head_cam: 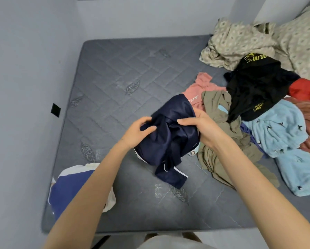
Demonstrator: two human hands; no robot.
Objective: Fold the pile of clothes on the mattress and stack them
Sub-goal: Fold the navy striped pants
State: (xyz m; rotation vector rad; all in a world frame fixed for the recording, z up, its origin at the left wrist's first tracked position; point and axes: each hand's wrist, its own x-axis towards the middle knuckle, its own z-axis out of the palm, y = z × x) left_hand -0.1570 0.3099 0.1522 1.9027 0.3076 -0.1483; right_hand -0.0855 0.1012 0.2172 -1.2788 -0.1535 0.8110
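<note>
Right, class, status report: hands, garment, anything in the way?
Gripping with left hand and right hand: navy garment, bunched, not yet folded. Close on its right, the pile of clothes, on the mattress.

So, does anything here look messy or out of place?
Nothing damaged or spilled. The clothes lie in a jumbled, unfolded heap on the right of the mattress, and a patterned sheet is crumpled in the far right corner. The left hand and right hand grip a bunched navy garment.

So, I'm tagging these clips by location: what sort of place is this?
Most likely a bedroom: a bare quilted mattress against plain walls, crumpled patterned bedding in the corner, and a pile of clothes.
</note>
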